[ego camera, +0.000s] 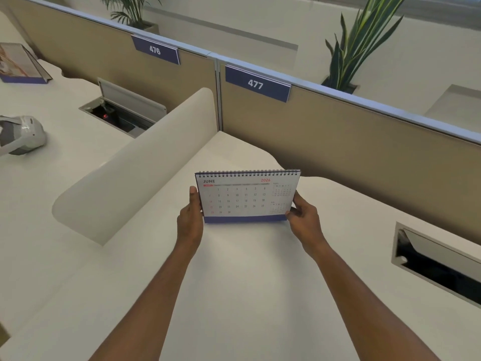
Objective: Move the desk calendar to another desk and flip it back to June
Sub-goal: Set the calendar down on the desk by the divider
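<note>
The desk calendar [247,198] stands upright on the white desk [247,269] under the sign 477, spiral binding on top and a blue base strip below. Its front page reads JUNE 2026. My left hand [190,217] grips its left edge with the thumb up along the side. My right hand [303,217] holds its lower right corner. Whether the base touches the desk or hovers just above it I cannot tell.
A rounded white divider [135,162] separates this desk from the desk under sign 476 on the left, where a white headset [22,135], a second calendar [20,63] and an open cable hatch [122,108] lie. Another cable hatch [437,264] opens at the right. Tan partition behind.
</note>
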`<state>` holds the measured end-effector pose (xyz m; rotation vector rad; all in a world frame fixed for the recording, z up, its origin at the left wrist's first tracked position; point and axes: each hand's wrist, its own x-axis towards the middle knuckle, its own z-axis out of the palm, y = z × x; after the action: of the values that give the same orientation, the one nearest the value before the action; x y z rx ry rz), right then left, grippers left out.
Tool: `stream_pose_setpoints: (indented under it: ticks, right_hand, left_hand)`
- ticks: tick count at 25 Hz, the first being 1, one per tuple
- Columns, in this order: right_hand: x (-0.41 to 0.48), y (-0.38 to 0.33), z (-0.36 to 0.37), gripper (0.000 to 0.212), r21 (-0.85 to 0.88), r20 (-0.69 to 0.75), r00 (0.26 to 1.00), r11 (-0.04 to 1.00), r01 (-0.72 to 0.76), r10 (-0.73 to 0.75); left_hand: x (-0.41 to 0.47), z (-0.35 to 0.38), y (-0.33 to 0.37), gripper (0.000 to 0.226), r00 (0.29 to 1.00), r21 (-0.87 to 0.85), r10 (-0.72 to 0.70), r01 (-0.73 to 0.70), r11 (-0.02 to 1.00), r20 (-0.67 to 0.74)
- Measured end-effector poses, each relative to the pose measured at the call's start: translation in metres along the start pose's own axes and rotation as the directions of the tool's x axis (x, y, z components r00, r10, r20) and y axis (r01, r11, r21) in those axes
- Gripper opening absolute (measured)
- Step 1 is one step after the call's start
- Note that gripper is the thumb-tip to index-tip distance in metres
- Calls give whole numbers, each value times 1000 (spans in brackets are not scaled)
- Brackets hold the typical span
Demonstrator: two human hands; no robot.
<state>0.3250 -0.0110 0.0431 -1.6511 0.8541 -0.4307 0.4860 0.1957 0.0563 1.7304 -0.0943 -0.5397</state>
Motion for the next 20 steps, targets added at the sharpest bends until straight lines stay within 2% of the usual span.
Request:
stream_pose_setpoints:
  ticks: [5, 8, 11, 14, 17, 20]
  right_hand:
    - [39, 9, 18, 69, -1, 6, 1000, 1000, 17, -17]
    - [51, 18, 26, 75, -36, 11, 1000, 999, 23, -22]
    - [49, 32, 32, 78, -220, 41, 999, 975, 11, -2]
    - [47, 45, 33, 69, -371, 50, 998, 927, 61, -45]
    - [53, 47, 31, 57, -460, 82, 993, 881, 114, -85]
    - [65, 43, 31, 59, -523, 139, 990, 846, 106, -38]
  left_hand:
    - [37, 6, -11, 51, 1000, -18, 14, -13, 1000, 25]
    - [51, 4, -31, 53, 997, 3, 62, -62, 998, 45]
    - [49, 0, -53, 43, 980, 186, 178, -192, 964, 91]
    - [53, -3, -74, 45, 939, 401, 297, -342, 849, 173]
    - [66, -5, -86, 47, 937, 580, 278, -348, 737, 209]
    - [76, -5, -87, 52, 943, 675, 276, -327, 661, 186]
